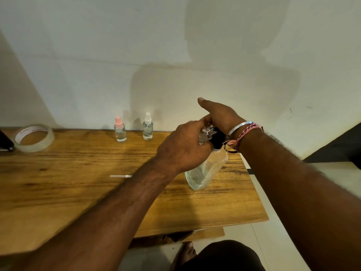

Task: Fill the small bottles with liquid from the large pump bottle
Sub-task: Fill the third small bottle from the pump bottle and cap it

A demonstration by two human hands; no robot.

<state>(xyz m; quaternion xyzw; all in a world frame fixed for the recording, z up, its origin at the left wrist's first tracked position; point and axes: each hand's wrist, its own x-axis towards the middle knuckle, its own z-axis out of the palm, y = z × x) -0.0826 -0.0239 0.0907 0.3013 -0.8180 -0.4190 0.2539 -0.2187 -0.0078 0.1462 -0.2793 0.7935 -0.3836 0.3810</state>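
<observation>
The large pump bottle [207,169], clear with a black pump top, leans tilted on the wooden table [78,182] near its right edge. My left hand [183,147] grips a small clear bottle [205,133] against the pump top. My right hand [218,114] wraps over the pump top from behind with its thumb sticking out, and its fingers are hidden behind the left hand. Two more small bottles stand upright by the wall, one with a pink cap [119,131] and one with a white cap [147,127]. Both hold clear liquid.
A roll of clear tape [34,137] lies at the table's back left beside a dark object [5,142] at the frame edge. A short white strip [121,176] lies mid-table. The table's right edge runs just past the large bottle; my knee [224,255] shows below the front edge.
</observation>
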